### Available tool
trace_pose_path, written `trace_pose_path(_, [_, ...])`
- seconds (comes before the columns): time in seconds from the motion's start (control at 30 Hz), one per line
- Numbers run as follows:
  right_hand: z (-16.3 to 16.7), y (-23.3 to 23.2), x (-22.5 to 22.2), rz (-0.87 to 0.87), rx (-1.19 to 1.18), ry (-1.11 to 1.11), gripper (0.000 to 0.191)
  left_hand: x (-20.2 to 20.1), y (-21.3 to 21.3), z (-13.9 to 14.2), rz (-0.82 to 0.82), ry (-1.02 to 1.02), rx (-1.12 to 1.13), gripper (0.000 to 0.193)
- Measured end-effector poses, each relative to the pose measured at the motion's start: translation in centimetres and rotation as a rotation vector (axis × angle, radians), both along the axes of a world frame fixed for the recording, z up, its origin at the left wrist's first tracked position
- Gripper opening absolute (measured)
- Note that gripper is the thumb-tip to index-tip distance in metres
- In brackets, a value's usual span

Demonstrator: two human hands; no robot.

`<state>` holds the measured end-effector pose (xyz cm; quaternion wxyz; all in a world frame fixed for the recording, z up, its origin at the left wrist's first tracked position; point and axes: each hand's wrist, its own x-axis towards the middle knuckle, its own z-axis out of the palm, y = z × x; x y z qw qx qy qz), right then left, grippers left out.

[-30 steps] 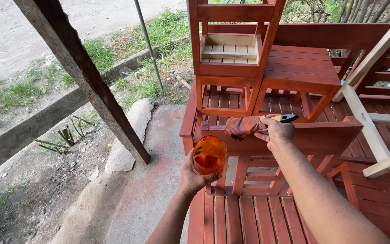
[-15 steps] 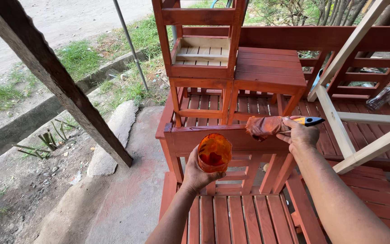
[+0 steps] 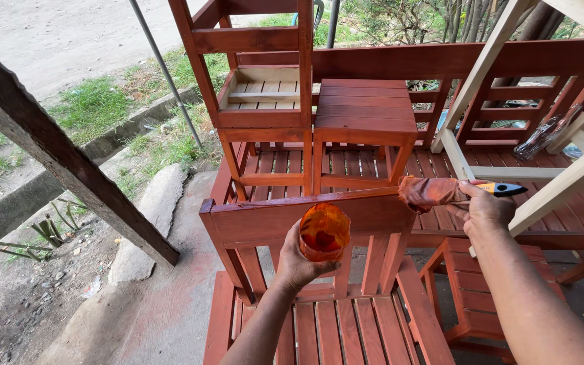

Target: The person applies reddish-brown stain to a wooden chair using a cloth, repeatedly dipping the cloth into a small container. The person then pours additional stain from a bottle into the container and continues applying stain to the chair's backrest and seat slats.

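- A small round cup of clear orange-stained plastic (image 3: 324,232), holding reddish stain, is being gripped from below by the left hand (image 3: 297,265); fingers are being wrapped round its lower wall, thumb on the near side.
- The cup is being held just in front of the top rail of a red-brown stained wooden slatted chair back (image 3: 305,215), above the fingers.
- A stain-soaked paint roller with a blue-and-yellow handle (image 3: 434,190) is being grasped by the right hand (image 3: 484,211); fingers are being clenched round the handle, whose blue tip is being shown past the knuckles.
- The wet roller sleeve, just left of the right fingers, is being pressed on the right end of the same top rail.
- Beyond both hands, a red-stained square wooden stool (image 3: 364,116) and an upturned slatted chair (image 3: 258,88) are being seen standing on a stained slatted bench (image 3: 346,169).
- Right of the right fingers, bare pale wooden beams (image 3: 562,186) are being seen crossing.
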<state>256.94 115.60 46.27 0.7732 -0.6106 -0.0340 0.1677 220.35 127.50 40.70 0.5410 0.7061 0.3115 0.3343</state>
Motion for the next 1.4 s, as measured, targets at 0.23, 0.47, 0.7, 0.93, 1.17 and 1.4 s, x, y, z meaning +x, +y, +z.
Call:
trace_pose_path(0.23, [2.9, -0.5, -0.8, -0.02, -0.047, -0.314, 0.015, 1.0, -0.5, 0.0, 0.011, -0.039, 0.007, 0.124])
trace_pose_path(0.47, [2.3, 2.1, -0.3, -0.057, 0.0, -0.103, 0.02, 1.4, -1.5, 0.6, 0.038, 0.043, -0.046, 0.126])
trace_pose_path(0.7, [1.5, -0.3, -0.7, -0.019, -0.036, -0.218, 0.021, 1.1, -2.3, 0.1, 0.027, -0.001, -0.034, 0.127])
trace_pose_path(0.93, [-4.1, -2.8, -7.3, -0.187, 0.334, -0.507, 0.022, 0.6, -2.5, -0.9, 0.135, -0.125, 0.042, 0.117])
trace_pose_path(1.17, [-6.7, -1.0, -13.7, -0.296, -0.234, -1.076, 0.02, -2.5, -1.9, -2.3, 0.213, -0.193, 0.106, 0.116])
trace_pose_path(1.4, [-6.3, 4.2, -28.3, -0.126, -0.109, -1.224, 0.019, -11.8, 0.0, -3.7, 0.296, -0.208, 0.171, 0.111])
